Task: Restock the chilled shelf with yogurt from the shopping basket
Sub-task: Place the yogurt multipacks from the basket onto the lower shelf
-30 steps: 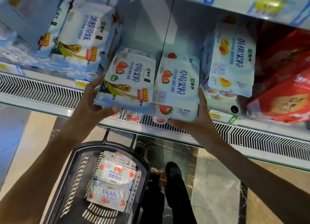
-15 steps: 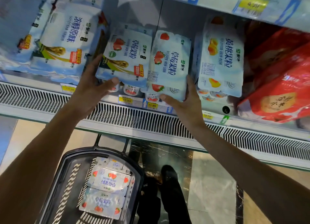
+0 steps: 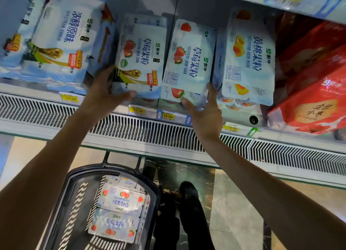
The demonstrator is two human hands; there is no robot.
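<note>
Two packs of strawberry yogurt are held upright at the front edge of the chilled shelf [image 3: 33, 92], side by side and touching each other. The left strawberry yogurt pack [image 3: 142, 62] is gripped by the left hand [image 3: 102, 92]. The thumb is pressed under its lower edge, and the other fingers are curled round its left side, where they are partly hidden. The right strawberry yogurt pack [image 3: 189, 62] is gripped at its lower right corner by the right hand [image 3: 206, 116], with the thumb under the lower edge and the fingers laid up along the right side. It cannot be told whether the two packs already rest on the shelf.

A plain yogurt pack [image 3: 61, 43] is seen toward the left end of the shelf, near the left hand. A peach yogurt pack [image 3: 249, 58] stands just beside the right strawberry pack, and red packs [image 3: 314, 99] are stacked at the right end. Yellow price tags [image 3: 137, 110] are fixed along the front edge, and a vent grille [image 3: 149, 131] runs below them.

The shopping basket [image 3: 61, 203] is placed on the floor under the left arm. Two strawberry yogurt packs [image 3: 119, 199] lie flat inside it, one touching the other. A dark shoe [image 3: 187, 189] is seen just beside the basket.
</note>
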